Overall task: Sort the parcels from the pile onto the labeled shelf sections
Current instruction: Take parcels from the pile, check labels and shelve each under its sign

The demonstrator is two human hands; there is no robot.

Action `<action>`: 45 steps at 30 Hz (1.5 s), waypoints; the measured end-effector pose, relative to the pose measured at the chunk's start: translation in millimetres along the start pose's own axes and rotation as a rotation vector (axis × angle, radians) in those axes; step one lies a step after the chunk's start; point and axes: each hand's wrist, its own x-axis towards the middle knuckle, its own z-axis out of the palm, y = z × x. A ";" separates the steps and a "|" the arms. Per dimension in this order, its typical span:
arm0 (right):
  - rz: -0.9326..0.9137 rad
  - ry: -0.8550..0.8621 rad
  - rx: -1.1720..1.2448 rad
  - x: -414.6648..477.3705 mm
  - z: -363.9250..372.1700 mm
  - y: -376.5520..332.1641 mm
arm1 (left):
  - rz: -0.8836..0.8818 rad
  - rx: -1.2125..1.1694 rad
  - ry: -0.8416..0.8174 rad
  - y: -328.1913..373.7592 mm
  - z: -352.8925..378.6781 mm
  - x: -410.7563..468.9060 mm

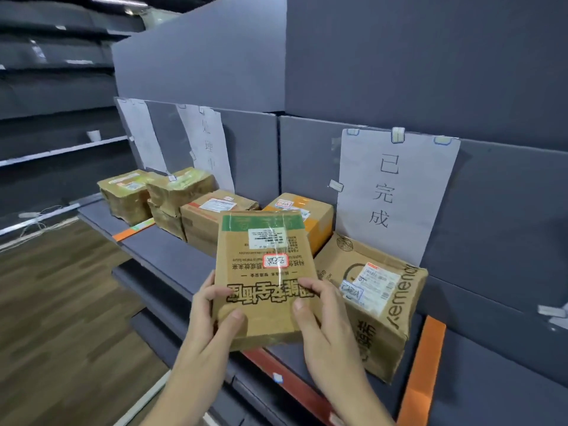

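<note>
I hold a flat brown cardboard parcel (261, 272) with a green band, a white label and a red-bordered sticker, upright in front of the grey shelf (172, 256). My left hand (212, 321) grips its lower left edge and my right hand (322, 321) its lower right edge. Behind it, a paper sign with three handwritten characters (390, 192) hangs on the shelf's back wall. Under that sign lies a large brown box (378, 302) with a white label. An orange-and-brown box (310, 216) sits just behind the held parcel.
Further left on the shelf stand a brown box (203, 219) and two tape-wrapped parcels (153, 192) below two more paper signs (206, 142). Orange tape strips (424, 370) divide the shelf. Wooden floor (61, 302) lies to the left, with more grey shelving beyond.
</note>
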 end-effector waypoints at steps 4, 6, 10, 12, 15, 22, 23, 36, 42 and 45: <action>0.002 0.189 -0.053 54.0 32.4 -5.5 | -0.007 -0.023 -0.211 -7.1 -16.0 89.8; 0.035 0.258 -0.080 78.2 47.4 -9.3 | -0.019 0.006 -0.293 -12.7 -21.3 133.6; 0.106 0.343 -0.154 126.0 72.3 -11.3 | -0.008 0.030 -0.413 -28.9 -20.8 212.0; 0.162 0.382 -0.185 145.6 82.3 -6.4 | -0.020 0.016 -0.443 -38.4 -17.1 239.1; 0.222 0.454 -0.219 163.7 91.3 -3.0 | -0.039 0.017 -0.507 -48.8 -10.3 263.7; 0.262 0.585 -0.283 185.2 96.7 -6.9 | 0.005 0.039 -0.614 -55.3 -2.7 291.4; 0.256 0.598 -0.298 186.6 96.8 -7.4 | 0.011 0.051 -0.627 -55.5 -2.8 294.9; 0.323 0.607 -0.708 151.4 44.2 -40.8 | 0.727 0.429 -0.650 5.4 8.4 302.1; 0.604 0.512 -0.960 71.2 -28.7 -57.7 | 0.925 0.533 -1.044 53.5 101.1 223.0; 0.740 0.547 -1.021 12.3 -68.7 -67.4 | 0.941 0.645 -1.175 71.4 150.9 163.1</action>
